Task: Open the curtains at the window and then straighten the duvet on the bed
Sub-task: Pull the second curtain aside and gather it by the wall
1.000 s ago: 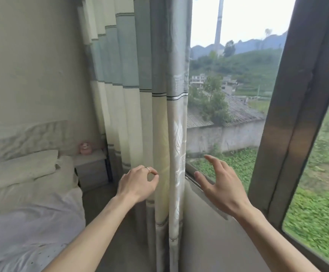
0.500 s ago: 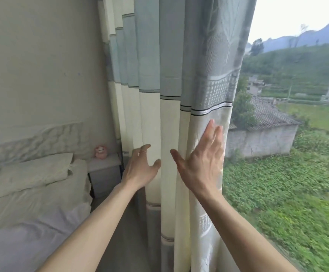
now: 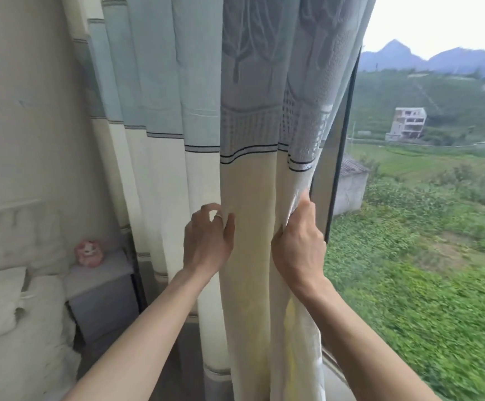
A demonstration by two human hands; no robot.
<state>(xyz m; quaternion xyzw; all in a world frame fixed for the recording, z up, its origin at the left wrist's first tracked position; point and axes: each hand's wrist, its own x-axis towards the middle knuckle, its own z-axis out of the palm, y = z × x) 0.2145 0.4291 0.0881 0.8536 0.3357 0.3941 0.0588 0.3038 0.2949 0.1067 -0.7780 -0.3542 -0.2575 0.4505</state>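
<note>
Your body only, worn items noted. Your left hand [image 3: 206, 241]: one ring [image 3: 219, 216], a narrow plain band, pale and metallic, catching the light. Which finger carries it is unclear. Your right hand [image 3: 299, 247]: bare, with faint tendon lines across the back. Your left forearm [image 3: 148, 328] and right forearm [image 3: 360, 337]: both slim and uncovered down to the bottom edge of the view. Nails too blurred to record.

Both hands on gathered curtain [image 3: 247, 227]: left hand [image 3: 206, 241] pinches a fold, right hand [image 3: 299, 247] grips right edge. Window [image 3: 409, 227] right; bed [image 3: 18, 328] near left, pink toy [image 3: 88, 253] on nightstand [image 3: 102, 296].
</note>
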